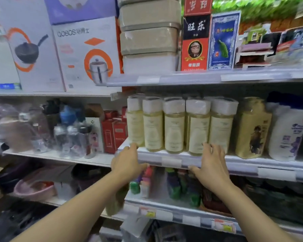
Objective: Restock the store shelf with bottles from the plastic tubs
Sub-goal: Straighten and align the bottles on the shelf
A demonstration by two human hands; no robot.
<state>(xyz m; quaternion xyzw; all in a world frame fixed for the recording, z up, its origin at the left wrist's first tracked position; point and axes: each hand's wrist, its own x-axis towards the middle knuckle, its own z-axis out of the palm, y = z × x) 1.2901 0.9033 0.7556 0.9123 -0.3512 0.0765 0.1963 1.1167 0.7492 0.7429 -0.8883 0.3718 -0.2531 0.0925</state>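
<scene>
I think the step now is lining up the bottles at the front of the shelf. Five pale yellow ones with white caps stand in a row there, close side by side, near the edge. More caps show behind them, so the row goes back.

To do this well, I would push low on the bottles, near their bottoms, not up by the caps. A tall bottle pushed high may tip and knock its neighbor. I would go slow and push both ends the same, so the row stays straight. I would stop when the fronts line up just behind the edge.

My left hand is at the left end of the row. Its fingers reach up over the shelf edge and touch the bottom of the first bottle. The thumb sits under the edge. My right hand is at the other end, fingers up against the bottoms of the last two bottles, thumb low by the edge strip. Both hands are loose and mostly flat. Neither one is wrapped around a bottle. Both arms reach forward and up from below.

I see no tubs from here, so I cannot tell how many bottles are left.
</scene>
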